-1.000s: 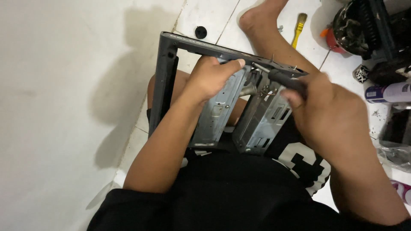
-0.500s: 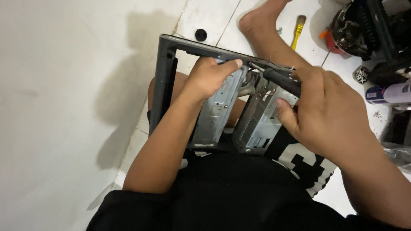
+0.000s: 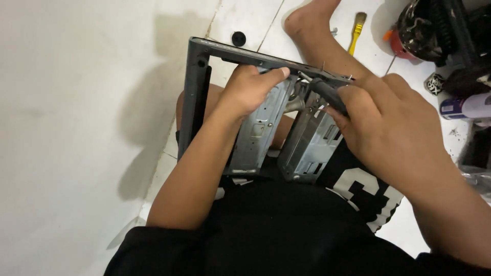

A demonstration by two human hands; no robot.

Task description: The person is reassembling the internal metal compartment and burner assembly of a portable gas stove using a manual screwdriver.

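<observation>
A grey metal chassis frame (image 3: 197, 82) rests upright on my lap, with silver sheet-metal brackets (image 3: 258, 133) inside it. My left hand (image 3: 250, 89) grips the top of the left bracket, thumb pressed under the frame's upper bar. My right hand (image 3: 381, 120) is closed around the black handle of a screwdriver (image 3: 325, 92), whose tip points left at the frame's upper bar between the two brackets. The screwdriver's tip is hidden behind the metal.
I sit on white floor tiles next to a white wall on the left. My bare foot (image 3: 312, 20) lies beyond the frame. A yellow-handled brush (image 3: 355, 30), a small black cap (image 3: 238, 38), dark machine parts (image 3: 440, 30) and a spray can (image 3: 468, 107) lie at the right.
My right hand with the screwdriver has shifted slightly left and up toward the frame's upper bar. My left hand keeps its hold on the bracket.
</observation>
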